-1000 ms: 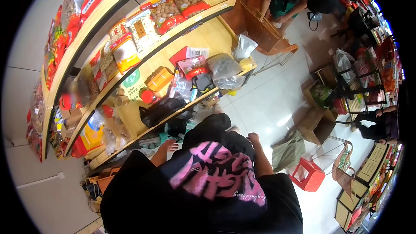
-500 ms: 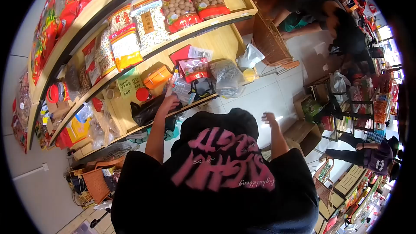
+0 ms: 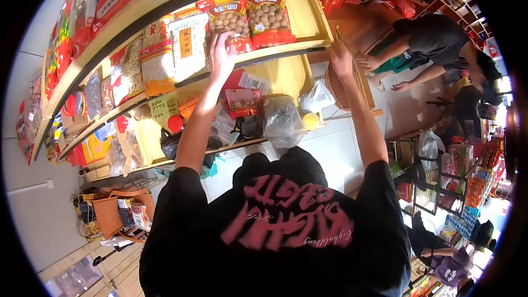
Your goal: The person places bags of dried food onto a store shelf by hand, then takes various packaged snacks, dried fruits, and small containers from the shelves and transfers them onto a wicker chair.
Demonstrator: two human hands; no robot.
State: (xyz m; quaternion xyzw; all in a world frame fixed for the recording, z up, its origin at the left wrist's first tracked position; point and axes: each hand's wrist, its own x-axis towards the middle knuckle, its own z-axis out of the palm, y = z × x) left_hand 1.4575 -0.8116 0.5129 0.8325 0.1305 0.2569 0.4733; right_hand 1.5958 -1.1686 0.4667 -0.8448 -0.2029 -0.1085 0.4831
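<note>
My left hand (image 3: pixel 222 55) is raised to the upper shelf, its fingers apart against the lower left side of a red-topped bag of dried longans (image 3: pixel 230 23). A second bag of dried longans (image 3: pixel 269 17) stands beside it on the right. To the left of that hand is a clear bag of white pieces with a tan label (image 3: pixel 186 43). My right hand (image 3: pixel 342 61) is up at the right end of the shelf tray (image 3: pixel 308 8), fingers bent in close to its corner; whatever they hold is hidden. A wicker basket (image 3: pixel 344 85) is just behind that hand.
The lower shelf bears a small red packet (image 3: pixel 243 99), a clear plastic bag (image 3: pixel 283 118), a white pouch (image 3: pixel 317 97) and a red-lidded jar (image 3: pixel 175 124). At the right a person (image 3: pixel 434 44) bends forward, arms reaching down. Another person (image 3: pixel 448 267) is farther off, lower right.
My left hand has risen from the lower shelf to the longan bags. My right hand has moved up to the shelf's right end. The bending person's arms now show.
</note>
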